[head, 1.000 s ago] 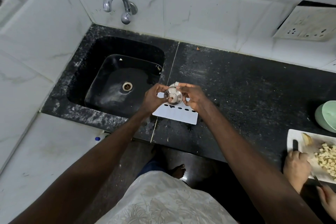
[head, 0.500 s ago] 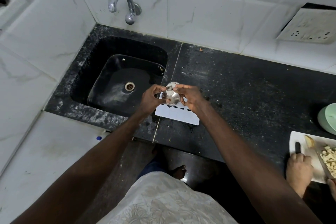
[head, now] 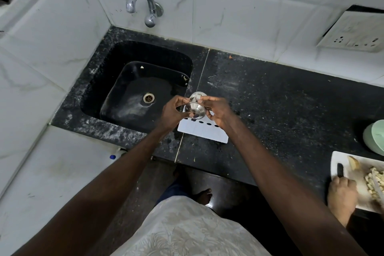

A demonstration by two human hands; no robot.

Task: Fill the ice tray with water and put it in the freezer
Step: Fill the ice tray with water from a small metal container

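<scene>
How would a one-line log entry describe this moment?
left hand, right hand: both holding steel cup | steel cup: over ice tray | ice tray: on counter beside sink

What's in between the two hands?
A small shiny steel cup, seen in the head view. The left hand and the right hand both pinch it, over the white tray on the black counter.

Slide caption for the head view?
Left hand and right hand hold a small steel cup over the white ice tray beside the sink.
</scene>
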